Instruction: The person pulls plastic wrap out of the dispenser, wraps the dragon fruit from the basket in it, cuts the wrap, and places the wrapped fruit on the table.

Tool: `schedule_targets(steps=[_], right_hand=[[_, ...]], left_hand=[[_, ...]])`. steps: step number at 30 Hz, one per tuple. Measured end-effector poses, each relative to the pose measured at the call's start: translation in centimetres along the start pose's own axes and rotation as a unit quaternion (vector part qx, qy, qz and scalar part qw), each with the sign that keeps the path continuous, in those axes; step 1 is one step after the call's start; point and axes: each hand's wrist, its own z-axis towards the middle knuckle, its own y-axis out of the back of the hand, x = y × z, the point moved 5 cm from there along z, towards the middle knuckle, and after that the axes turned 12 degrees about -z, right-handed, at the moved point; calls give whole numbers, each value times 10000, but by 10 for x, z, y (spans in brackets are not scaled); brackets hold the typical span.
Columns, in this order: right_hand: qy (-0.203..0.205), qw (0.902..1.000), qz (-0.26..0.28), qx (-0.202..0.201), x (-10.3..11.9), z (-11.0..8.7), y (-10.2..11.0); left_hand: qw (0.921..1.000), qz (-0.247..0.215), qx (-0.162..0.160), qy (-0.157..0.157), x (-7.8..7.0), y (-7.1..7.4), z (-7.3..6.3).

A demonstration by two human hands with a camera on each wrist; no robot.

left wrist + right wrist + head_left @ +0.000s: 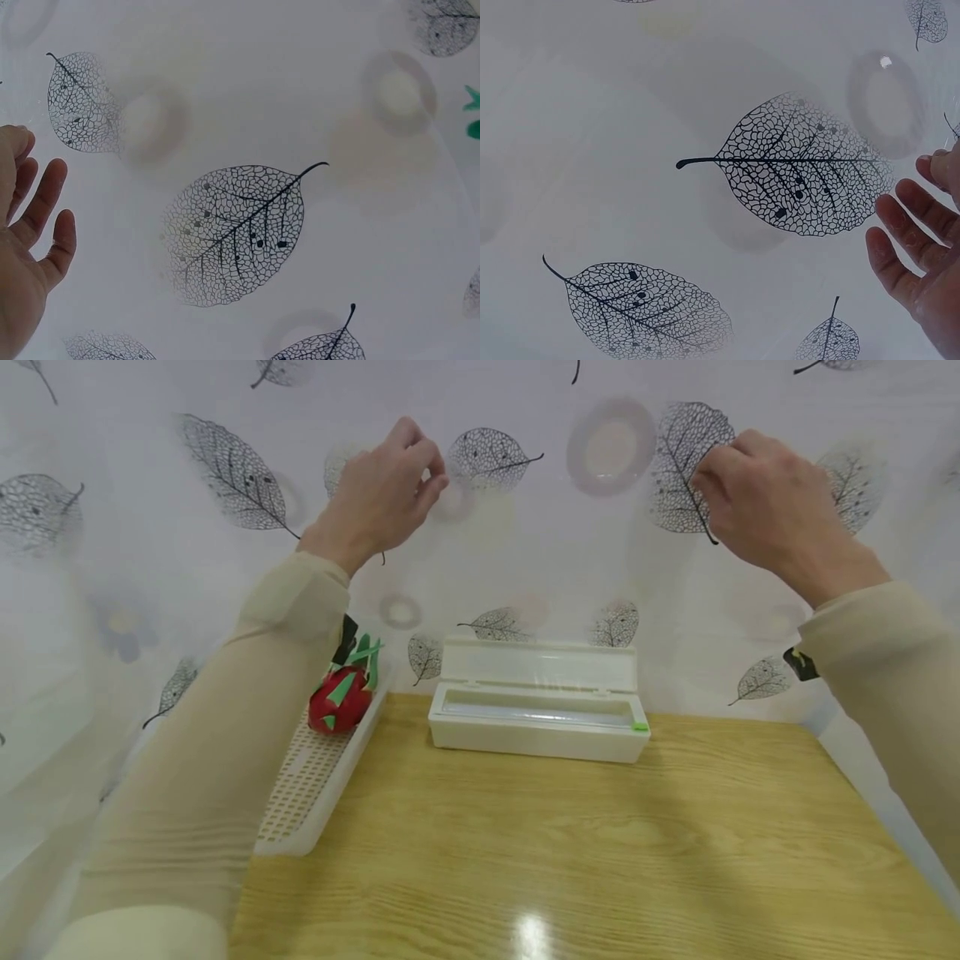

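My left hand (390,485) is raised at the upper left of the head view, thumb and index finger pinched together, the other fingers loosely bent. Level with it on the right, my right hand (772,497) pinches in the same way. Between them stretches what looks like a clear sheet of cling film (885,62), almost invisible apart from faint glints; its edges cannot be made out. Below stands a white cling film dispenser box (536,737), its lid (536,667) raised, with a shiny roll inside and a green slider (640,727) at the right end.
A white perforated basket (337,797) stands at the table's left, partly behind the left sleeve. In it lies a red dragon fruit (339,702) with green scales. The wooden table (525,843) meets a leaf-patterned curtain (517,552) at the back.
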Motion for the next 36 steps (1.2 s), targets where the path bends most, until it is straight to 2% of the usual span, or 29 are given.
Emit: schedule_targets(steps=[9,13,18,21,23,25,29,36], right_hand=[[224,9989,-52,-412,5,4,9],[206,9992,-53,-341,6,4,11],[217,9992,64,-338,6,-6,11],[453,9970,118,-620,9,-15,14],[713,9931,93,-927,12,-22,17],[1020,9860,80,-1313,15,-29,21],[1497,9716,198,-1821,20,-42,28],[2048,9563,362,-2053,31,-66,35]], left_hand=[[9999,-22,-5,150,-1,7,0],[9998,-19,-15,206,0,9,-3],[9998,-122,-130,-42,-4,11,-13],[9993,-240,-212,-181,-9,15,-23],[9989,-322,-244,-242,-12,18,-31],[9983,-395,-281,-315,-15,19,-38],[9971,-428,-364,-517,-18,20,-54],[9900,-595,-640,-1106,-20,15,-83]])
